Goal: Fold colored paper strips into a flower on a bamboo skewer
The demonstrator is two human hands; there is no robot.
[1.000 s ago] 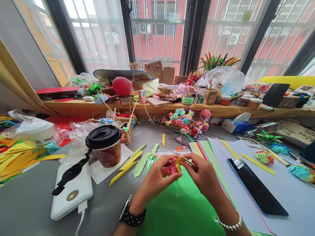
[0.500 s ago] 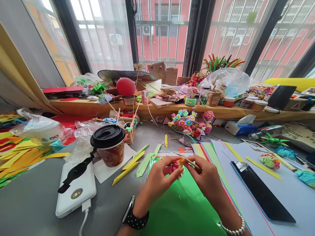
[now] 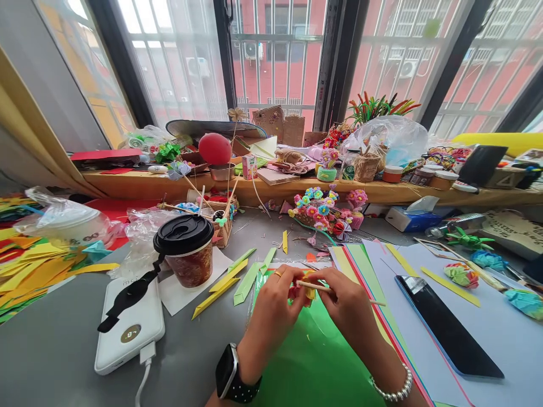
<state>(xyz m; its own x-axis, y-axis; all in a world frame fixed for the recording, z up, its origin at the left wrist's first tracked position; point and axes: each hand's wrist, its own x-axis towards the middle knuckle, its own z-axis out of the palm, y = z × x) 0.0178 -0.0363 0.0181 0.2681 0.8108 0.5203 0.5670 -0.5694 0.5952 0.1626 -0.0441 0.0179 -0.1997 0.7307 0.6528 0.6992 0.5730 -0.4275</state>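
Observation:
Both my hands meet over a green sheet (image 3: 314, 362) on the grey table. My left hand (image 3: 278, 308), with a black watch on its wrist, is closed round a small pink and yellow folded paper flower (image 3: 302, 289). My right hand (image 3: 348, 305), with a bead bracelet, pinches a thin wooden stick (image 3: 322, 287) that lies crosswise, its tip against the flower and its other end sticking out to the right.
A lidded coffee cup (image 3: 186, 249) and a white power bank (image 3: 129, 325) stand to the left. Folded paper strips (image 3: 237, 277) lie between. A black phone (image 3: 445, 328) rests on white and coloured sheets to the right. Paper flowers and clutter fill the windowsill.
My left wrist has turned so the watch face shows. The stick has swung to lie level across the flower, its end poking out past my right hand.

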